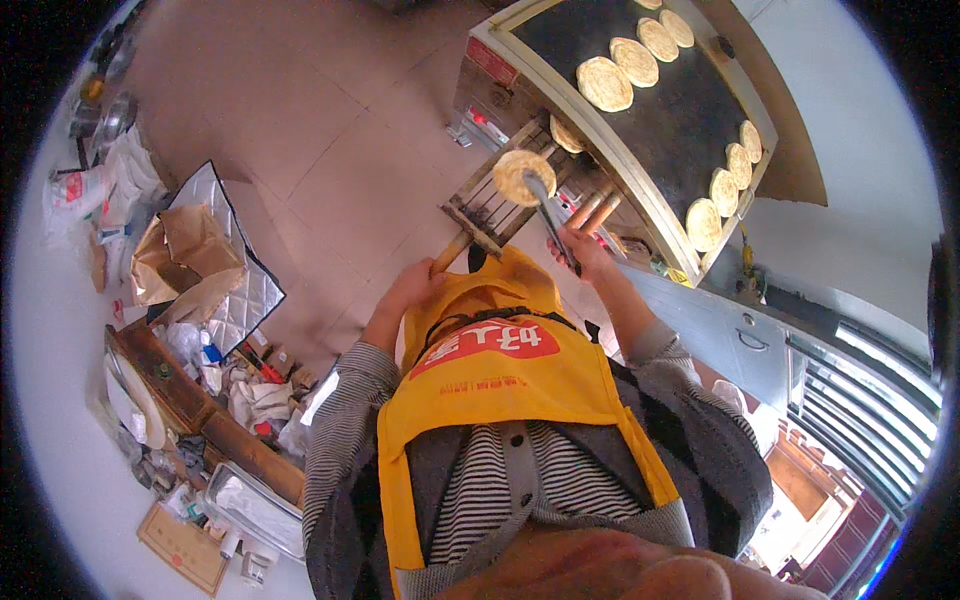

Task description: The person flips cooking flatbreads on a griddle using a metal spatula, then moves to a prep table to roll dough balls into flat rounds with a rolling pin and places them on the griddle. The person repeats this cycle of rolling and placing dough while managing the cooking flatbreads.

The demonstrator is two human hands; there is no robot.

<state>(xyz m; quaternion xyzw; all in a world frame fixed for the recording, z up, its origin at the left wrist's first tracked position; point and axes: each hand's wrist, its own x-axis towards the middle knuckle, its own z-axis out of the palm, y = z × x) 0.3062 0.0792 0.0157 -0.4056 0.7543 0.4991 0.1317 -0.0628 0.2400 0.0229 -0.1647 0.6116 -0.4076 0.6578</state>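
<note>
Beside the griddle (670,125), the right hand (587,250) is gripping tongs (550,216) bearing one flatbread (513,178); the left hand (413,286) is clasping the rack handle (450,253); another bread (566,134) is apparently remaining inside.

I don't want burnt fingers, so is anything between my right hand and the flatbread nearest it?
Yes, the dark tongs: your right hand grips one end, and the other reaches over the right side of the flatbread. Nothing else visible stands between them.
</note>
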